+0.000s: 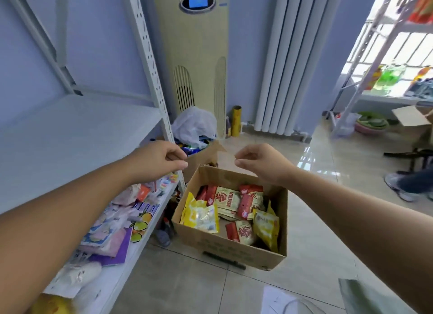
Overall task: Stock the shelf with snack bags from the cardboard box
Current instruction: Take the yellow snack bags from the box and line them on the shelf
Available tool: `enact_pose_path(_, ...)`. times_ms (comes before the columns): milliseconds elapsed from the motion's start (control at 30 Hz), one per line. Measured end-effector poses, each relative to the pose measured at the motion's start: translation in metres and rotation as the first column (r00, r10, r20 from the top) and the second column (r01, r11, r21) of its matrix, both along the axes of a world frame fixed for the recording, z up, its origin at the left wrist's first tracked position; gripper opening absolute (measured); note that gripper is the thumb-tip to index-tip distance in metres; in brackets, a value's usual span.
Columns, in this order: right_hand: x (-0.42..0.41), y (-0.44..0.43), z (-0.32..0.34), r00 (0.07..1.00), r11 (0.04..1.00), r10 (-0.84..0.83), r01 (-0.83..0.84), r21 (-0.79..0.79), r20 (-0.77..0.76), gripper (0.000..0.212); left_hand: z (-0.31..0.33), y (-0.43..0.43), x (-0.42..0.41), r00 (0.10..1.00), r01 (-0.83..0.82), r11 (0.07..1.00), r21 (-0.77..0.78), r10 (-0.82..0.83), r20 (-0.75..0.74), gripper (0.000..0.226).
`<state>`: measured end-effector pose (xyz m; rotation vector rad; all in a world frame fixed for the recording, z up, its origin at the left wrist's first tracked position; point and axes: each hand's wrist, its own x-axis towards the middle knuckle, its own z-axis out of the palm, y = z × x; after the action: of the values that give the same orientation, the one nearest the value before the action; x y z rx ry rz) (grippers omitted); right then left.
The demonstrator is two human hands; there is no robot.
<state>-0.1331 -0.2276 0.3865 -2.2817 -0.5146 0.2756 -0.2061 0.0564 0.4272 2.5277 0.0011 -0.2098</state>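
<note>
Head view, both hands raised over the cardboard box [225,243], which sits open on the floor tiles just right of the shelf post [152,67].

- Left hand [161,161]: fingers curled in, thumb tip against forefinger. I see nothing held between them.
- Right hand [260,164]: fingers curled likewise, thumb close to forefinger, nothing visible in the pinch.
- Snack bags [228,202]: a loose heap in the box, red-and-cream ones toward the back and middle, a yellow bag [202,216] at the left wall, another yellow one at the front right.
- Upper shelf board [70,137] is bare where I can see it. Lower shelf [110,281] carries assorted packets.

Judgement: the step is the reach into the box, no bag taken yet.

How I would run it: open the fingers before going down, and take the top bags first so the heap does not shift. Grip each by a sealed edge or flat across the body, not squeezing the middle, since these look air-filled and crushable. Left hand takes the yellow bag, nearest the shelf. Lay the bags flat on the upper board, starting at the back.
</note>
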Motion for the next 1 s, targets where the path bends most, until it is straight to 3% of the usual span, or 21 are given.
enact_pose_path(233, 0.022, -0.059, -0.041, 0.988, 0.994, -0.11, 0.108, -0.026, -0.112, 0.022, -0.043, -0.05, 0.073, 0.987, 0.139, 0.989, 0.045, -0.135, -0.091, 0.024)
enact_pose_path(400, 0.044, -0.075, -0.074, 0.958, 0.979, -0.202, 0.2, -0.03, -0.203, 0.012, -0.078, -0.054, 0.133, 0.967, 0.211, 0.976, 0.051, -0.201, -0.154, 0.022)
enact_pose_path(500, 0.062, -0.074, -0.09, 0.938, 0.967, -0.255, 0.248, -0.059, -0.235, 0.017, -0.097, -0.047, 0.162, 0.955, 0.24, 0.97, 0.035, -0.229, -0.187, 0.019)
enact_pose_path(667, 0.089, -0.06, -0.117, 0.912, 0.948, -0.314, 0.288, -0.133, -0.262, 0.024, -0.127, -0.022, 0.201, 0.936, 0.248, 0.969, 0.017, -0.235, -0.263, 0.018)
enact_pose_path(800, 0.104, -0.058, -0.14, 0.89, 0.925, -0.374, 0.338, -0.173, -0.262, 0.016, -0.149, -0.006, 0.226, 0.916, 0.268, 0.963, 0.041, -0.242, -0.32, 0.019)
enact_pose_path(1000, 0.115, -0.063, -0.197, 0.813, 0.891, -0.452, 0.391, -0.23, -0.367, 0.019, -0.208, -0.001, 0.245, 0.888, 0.243, 0.968, 0.067, -0.194, -0.417, 0.02)
